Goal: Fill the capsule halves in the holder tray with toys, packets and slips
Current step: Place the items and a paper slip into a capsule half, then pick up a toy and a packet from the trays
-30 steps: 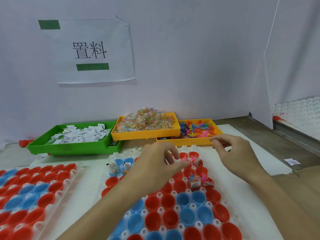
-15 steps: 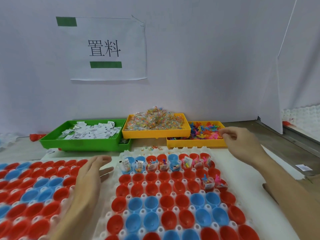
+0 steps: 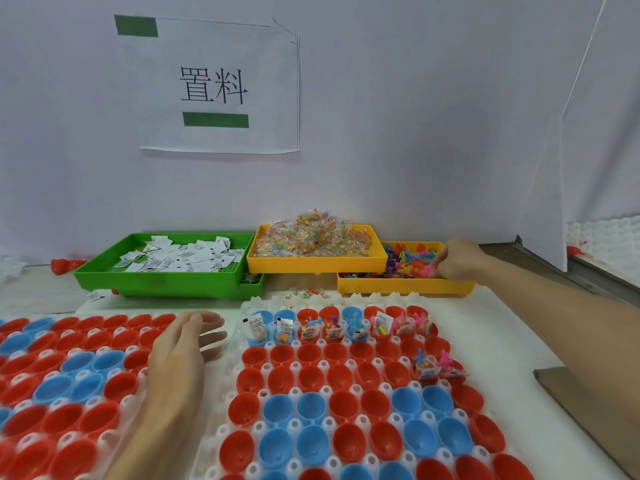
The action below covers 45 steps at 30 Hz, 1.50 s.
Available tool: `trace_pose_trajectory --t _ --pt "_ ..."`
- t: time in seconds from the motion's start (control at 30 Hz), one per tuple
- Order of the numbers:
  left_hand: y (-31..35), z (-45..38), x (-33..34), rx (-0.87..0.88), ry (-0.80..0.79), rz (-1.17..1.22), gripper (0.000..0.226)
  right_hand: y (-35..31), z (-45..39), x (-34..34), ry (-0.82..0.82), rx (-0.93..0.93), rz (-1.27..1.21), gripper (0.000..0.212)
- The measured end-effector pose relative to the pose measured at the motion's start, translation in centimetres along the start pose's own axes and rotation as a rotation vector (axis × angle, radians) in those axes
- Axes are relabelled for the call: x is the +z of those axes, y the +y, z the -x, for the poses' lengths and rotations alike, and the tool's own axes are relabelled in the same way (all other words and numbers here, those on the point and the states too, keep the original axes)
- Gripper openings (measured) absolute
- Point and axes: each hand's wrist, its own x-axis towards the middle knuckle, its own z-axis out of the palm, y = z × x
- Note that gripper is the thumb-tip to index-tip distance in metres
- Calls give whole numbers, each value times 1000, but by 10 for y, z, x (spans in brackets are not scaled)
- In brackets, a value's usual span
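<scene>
While my left hand (image 3: 180, 348) hovers flat, fingers loosely spread, left of the holder tray (image 3: 346, 393), my right hand (image 3: 457, 259) beyond it curls into the toys (image 3: 408, 261); grip unclear. Light, stiff, snaggy; pinch one limb.

The right hand (image 3: 459, 259) has been moved forward into the toy bin (image 3: 405, 285); its fingertips are curled among the toys (image 3: 408, 261). The left hand (image 3: 183, 344) has been withdrawn leftward onto the gap between trays.

head-worn view, facing forward, downward, close
</scene>
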Motion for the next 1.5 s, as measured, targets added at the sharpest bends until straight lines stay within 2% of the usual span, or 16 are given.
trace_pose_trajectory --t 0.2,0.53,0.73,0.9,1.0,1.23,1.4,1.5 --pt "4 2 1 5 3 -32 33 0 2 9 65 9 -373 18" --pt "8 5 1 8 -8 -68 33 -1 16 4 129 46 -849 16" --pt "9 5 1 2 -20 -74 32 -11 58 -7 35 -14 -1298 16" --pt "12 7 1 3 -24 -90 31 -14 114 -4 -66 -89 -1424 13" --pt "11 8 1 16 -41 -117 29 -12 139 -1 -100 -114 -1401 13" --pt "10 16 5 41 -58 -172 28 -18 159 -7 -3 -276 -1090 12" --pt "10 14 5 11 -36 -147 32 -33 170 0 57 -472 -692 15" --pt "10 13 5 10 -34 -152 32 -38 176 0 -19 -564 -530 16"
